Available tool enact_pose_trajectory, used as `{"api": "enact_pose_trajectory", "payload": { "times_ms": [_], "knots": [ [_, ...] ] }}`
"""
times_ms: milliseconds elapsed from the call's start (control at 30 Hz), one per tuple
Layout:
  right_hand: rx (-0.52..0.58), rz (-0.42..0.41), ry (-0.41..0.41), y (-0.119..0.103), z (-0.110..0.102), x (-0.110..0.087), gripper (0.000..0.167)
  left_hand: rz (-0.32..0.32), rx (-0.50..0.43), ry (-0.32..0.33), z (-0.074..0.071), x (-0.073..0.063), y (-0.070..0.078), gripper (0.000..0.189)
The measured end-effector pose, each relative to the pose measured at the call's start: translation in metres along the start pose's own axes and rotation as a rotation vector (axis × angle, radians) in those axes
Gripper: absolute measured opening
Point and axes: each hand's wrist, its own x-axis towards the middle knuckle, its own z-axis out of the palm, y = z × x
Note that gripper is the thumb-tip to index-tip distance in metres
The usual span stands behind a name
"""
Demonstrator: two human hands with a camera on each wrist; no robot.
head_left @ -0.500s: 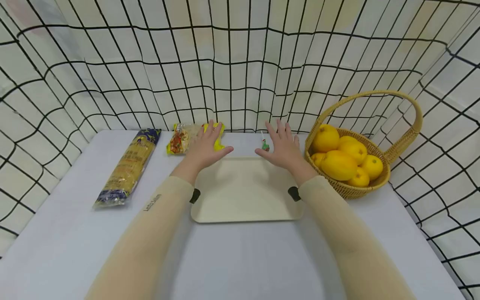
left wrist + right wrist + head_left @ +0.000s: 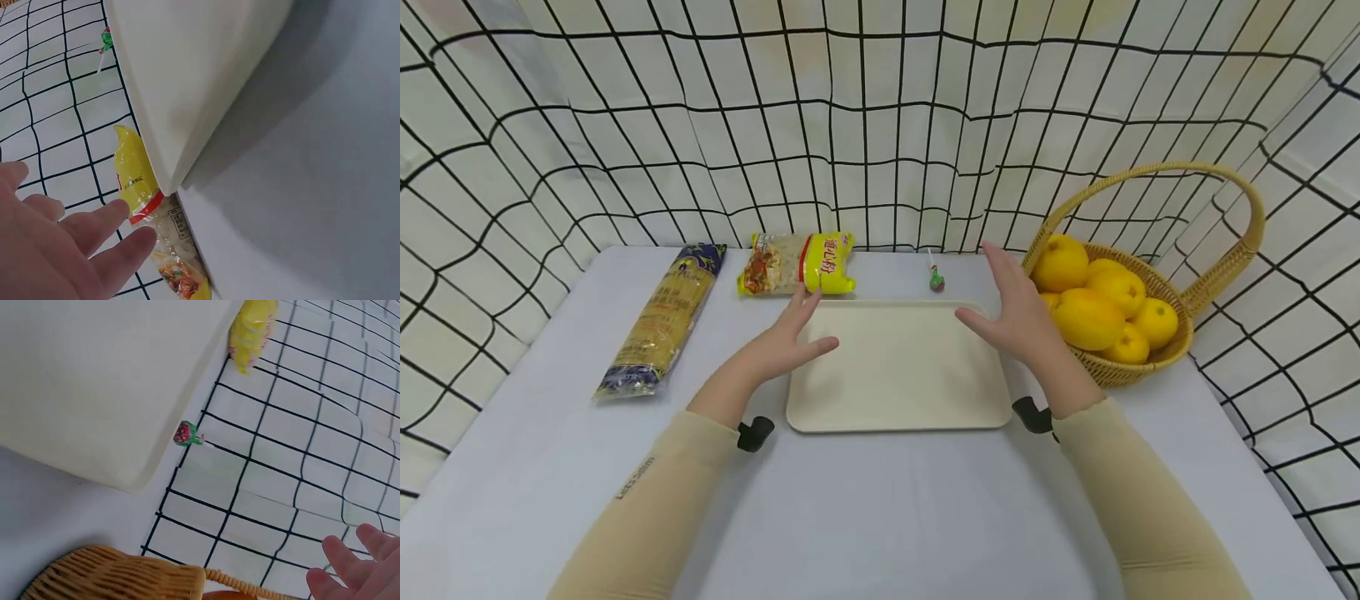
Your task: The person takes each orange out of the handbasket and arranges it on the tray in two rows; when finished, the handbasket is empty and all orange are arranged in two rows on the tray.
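Observation:
My left hand [image 2: 778, 343] hovers by the left edge of a cream tray [image 2: 898, 375], fingers spread and holding nothing. In the head view its fingertips reach the lower edge of a yellow food packet [image 2: 827, 265]; the left wrist view shows the fingers in front of that packet [image 2: 169, 228]. My right hand [image 2: 1018, 312] is over the tray's far right corner, thumb pointing inward, also holding nothing. It overlaps the side of a wicker basket [image 2: 1183, 333] filled with yellow fruit [image 2: 1086, 318]. Between the hands, behind the tray, lies a green-wrapped lollipop [image 2: 937, 282].
A long bag of dried noodles [image 2: 662, 321] lies on the left of the white table [image 2: 880, 517]. Black wire mesh [image 2: 880, 133] stands along the back and both sides. The basket's tall handle [image 2: 1247, 225] arches up at the right.
Both hands have drawn back toward the body and moved apart, left hand to the left and right hand to the right. The packet and lollipop are now less covered. The view has tilted slightly.

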Motion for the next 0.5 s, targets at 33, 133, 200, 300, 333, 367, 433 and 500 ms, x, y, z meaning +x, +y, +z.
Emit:
{"api": "enact_pose_trajectory", "payload": {
  "times_ms": [33, 133, 200, 300, 333, 367, 433, 500],
  "knots": [
    [0.013, -0.003, 0.009, 0.002, -0.002, -0.005, 0.090, 0.000, -0.007, -0.016, 0.002, -0.005, -0.002, 0.094],
    [0.047, -0.004, 0.034, 0.007, -0.010, -0.019, 0.090, -0.010, -0.051, -0.058, 0.007, -0.019, -0.008, 0.096],
    [0.044, -0.003, 0.057, 0.011, -0.017, -0.027, 0.090, -0.014, -0.072, -0.076, 0.011, -0.028, -0.012, 0.097],
    [0.034, 0.017, 0.108, 0.017, -0.026, -0.037, 0.089, -0.014, -0.080, -0.092, 0.015, -0.038, -0.016, 0.099],
    [0.033, 0.029, 0.122, 0.019, -0.029, -0.039, 0.089, -0.014, -0.077, -0.094, 0.016, -0.040, -0.018, 0.100],
    [0.025, 0.050, 0.134, 0.021, -0.033, -0.042, 0.090, -0.017, -0.074, -0.097, 0.016, -0.042, -0.020, 0.101],
    [0.018, 0.095, 0.161, 0.025, -0.039, -0.047, 0.090, -0.028, -0.073, -0.105, 0.018, -0.045, -0.025, 0.101],
    [0.019, 0.135, 0.191, 0.031, -0.044, -0.052, 0.090, -0.038, -0.075, -0.114, 0.019, -0.047, -0.030, 0.102]
  ]
}}
